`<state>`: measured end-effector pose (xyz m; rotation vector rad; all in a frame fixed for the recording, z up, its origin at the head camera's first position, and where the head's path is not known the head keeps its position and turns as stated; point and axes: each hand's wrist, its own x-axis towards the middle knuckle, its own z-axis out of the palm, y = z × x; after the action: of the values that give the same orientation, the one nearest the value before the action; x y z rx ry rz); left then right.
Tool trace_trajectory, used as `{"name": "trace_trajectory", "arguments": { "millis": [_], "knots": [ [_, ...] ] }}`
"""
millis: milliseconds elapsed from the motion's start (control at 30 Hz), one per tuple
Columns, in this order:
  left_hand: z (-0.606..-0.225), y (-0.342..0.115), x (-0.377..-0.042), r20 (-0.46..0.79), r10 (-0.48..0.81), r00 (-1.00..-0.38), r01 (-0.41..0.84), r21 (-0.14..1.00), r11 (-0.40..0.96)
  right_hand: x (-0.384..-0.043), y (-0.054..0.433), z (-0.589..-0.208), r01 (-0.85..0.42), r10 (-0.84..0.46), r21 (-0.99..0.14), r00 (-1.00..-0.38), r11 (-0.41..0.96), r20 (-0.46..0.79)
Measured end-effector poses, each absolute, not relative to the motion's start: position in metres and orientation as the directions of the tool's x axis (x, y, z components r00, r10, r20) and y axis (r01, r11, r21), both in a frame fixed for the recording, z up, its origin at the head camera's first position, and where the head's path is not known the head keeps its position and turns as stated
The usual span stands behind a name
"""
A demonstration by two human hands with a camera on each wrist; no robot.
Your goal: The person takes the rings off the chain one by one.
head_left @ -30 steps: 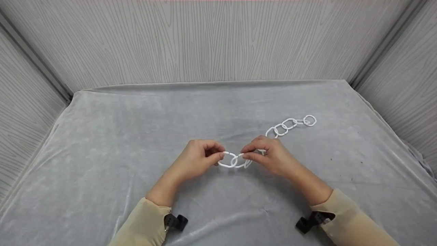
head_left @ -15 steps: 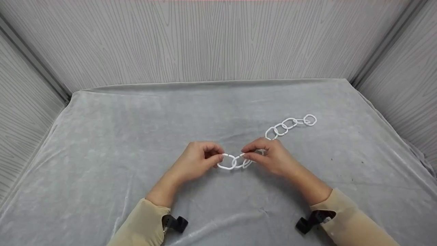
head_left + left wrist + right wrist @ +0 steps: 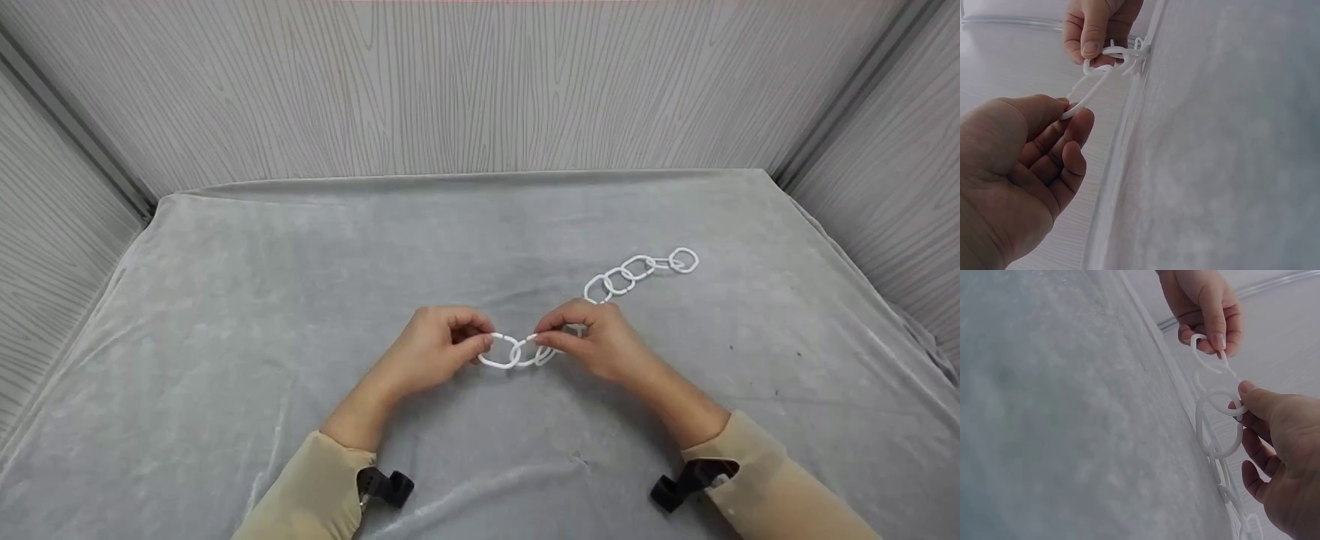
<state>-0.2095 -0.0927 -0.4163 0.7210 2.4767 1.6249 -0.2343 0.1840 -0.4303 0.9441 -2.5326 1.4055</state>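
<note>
Between the two hands a white plastic chain of several oval links runs from the middle of the cloth toward the back right. My left hand pinches the end link between thumb and fingertips. Linked to it is a second link, which my right hand pinches. Small gaps show in the upper sides of these two links. The right wrist view shows further links hanging below the right hand. Part of the chain is hidden behind the right hand in the head view.
A grey velvety cloth with shallow creases covers the table. Wood-grain panels stand behind it and at both sides. Black camera mounts sit at both wrists, by the beige sleeves. A few dark specks dot the cloth at the right.
Both hands keep their pinch on the two links and shift only very slightly. The rest of the chain lies as before.
</note>
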Motion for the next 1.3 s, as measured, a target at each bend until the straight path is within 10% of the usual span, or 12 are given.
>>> {"name": "trace_trajectory", "arguments": {
  "millis": [1300],
  "knots": [
    [-0.387,-0.076,-0.231,0.013,0.597,-0.802,0.379,0.784,0.492,-0.232,0.182,-0.428,-0.630,-0.502,-0.693,-0.751,0.349,0.429]
  ]
}}
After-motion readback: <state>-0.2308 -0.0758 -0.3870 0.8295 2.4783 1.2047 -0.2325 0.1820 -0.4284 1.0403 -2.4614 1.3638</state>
